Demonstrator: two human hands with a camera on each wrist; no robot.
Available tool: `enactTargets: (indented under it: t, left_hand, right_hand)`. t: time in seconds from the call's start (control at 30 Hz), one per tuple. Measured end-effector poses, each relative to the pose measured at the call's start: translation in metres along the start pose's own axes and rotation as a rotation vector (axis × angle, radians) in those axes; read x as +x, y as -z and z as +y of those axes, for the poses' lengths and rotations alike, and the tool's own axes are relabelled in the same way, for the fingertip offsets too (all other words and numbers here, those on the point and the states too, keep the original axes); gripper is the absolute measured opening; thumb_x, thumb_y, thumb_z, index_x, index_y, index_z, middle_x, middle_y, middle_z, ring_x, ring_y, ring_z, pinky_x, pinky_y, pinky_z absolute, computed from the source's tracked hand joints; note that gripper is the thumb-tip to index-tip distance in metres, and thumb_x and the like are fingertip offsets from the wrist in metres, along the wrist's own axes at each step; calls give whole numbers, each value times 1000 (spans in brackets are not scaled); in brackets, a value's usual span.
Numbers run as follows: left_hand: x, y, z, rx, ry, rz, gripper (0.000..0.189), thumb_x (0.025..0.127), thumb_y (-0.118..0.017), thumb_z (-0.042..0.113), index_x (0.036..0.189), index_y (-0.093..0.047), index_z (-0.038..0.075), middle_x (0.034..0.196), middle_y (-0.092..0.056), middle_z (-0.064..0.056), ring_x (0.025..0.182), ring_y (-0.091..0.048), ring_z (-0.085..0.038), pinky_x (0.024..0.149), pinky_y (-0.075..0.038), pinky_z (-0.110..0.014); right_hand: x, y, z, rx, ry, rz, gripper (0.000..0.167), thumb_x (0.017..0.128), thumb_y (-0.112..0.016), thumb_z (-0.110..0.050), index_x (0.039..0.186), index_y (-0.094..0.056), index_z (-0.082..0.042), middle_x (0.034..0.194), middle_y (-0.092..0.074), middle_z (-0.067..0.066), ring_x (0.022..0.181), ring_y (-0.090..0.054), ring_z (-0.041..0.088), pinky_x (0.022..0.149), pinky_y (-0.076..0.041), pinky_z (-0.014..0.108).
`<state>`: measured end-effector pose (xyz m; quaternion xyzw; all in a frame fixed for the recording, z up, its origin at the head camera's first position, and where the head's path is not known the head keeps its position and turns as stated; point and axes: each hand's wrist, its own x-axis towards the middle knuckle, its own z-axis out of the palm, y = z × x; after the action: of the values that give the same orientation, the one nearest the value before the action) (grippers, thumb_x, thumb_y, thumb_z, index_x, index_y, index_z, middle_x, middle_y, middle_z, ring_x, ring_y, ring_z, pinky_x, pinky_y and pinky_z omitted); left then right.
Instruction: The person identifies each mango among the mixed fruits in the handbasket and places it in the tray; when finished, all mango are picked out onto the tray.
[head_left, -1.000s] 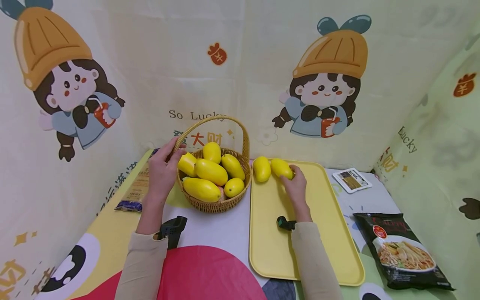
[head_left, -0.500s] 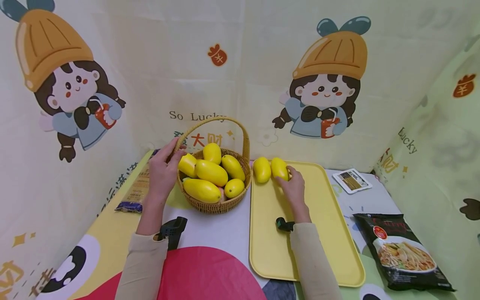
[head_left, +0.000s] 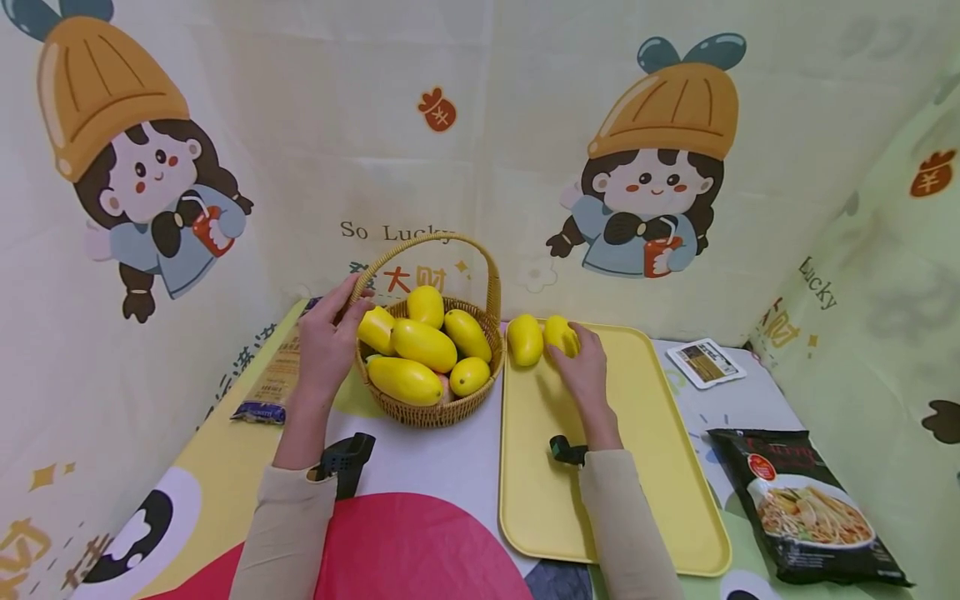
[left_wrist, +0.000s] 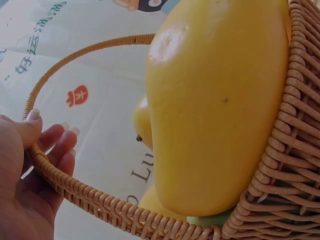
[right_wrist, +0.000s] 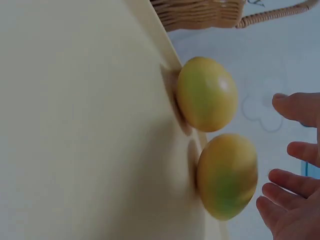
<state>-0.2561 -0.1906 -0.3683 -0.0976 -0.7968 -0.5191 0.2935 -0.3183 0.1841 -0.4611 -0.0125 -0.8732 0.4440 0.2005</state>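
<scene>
My left hand (head_left: 327, 342) grips the left side of the handle (left_wrist: 92, 196) of a wicker basket (head_left: 429, 415). Thumb and fingers wrap the handle in the left wrist view. Several yellow mangoes (head_left: 424, 344) fill the basket, and a pinkish fruit shows low between them. On the yellow tray (head_left: 637, 433) two mangoes lie side by side at the far left corner: a left one (head_left: 525, 340) and a right one (right_wrist: 227, 175). Beside the right mango is my right hand (head_left: 587, 375), its fingers spread and holding nothing; in the right wrist view a gap separates them from the fruit.
A tan packet (head_left: 272, 383) lies left of the basket, partly behind my left hand. Right of the tray are a small white pack (head_left: 705, 362) and a black noodle bag (head_left: 810, 508). Printed cloth walls (head_left: 517, 167) enclose the table's back and sides.
The right mango has turned more upright and moved slightly left beside the other mango. My right hand has let go of it, fingers spreading. My left hand stays on the basket handle.
</scene>
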Motion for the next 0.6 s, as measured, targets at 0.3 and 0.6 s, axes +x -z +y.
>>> enactTargets:
  t: [0.3,0.6]
  left_hand:
    - [0,-1,0,-5,-9,-1,45,101,-55,22,145,-50,32,123,-70,-4,105,-68,-15,93,-49,-8]
    - [0,0,-2,6,-15,4,45,102,-55,21,145,-50,31,123,-70,-3,104,-67,-12,93,-49,-9]
  right_hand:
    - [-5,-4,-19,49,71,-69,58,89,-74,-26,141,-53,-10,143,-52,16,131,-48,36,112,-41,54]
    - [-15,-10,-57,107,183,-157,57,89,-74,-26,141,-54,-13,142,-55,11,130,-51,30,111,-45,49]
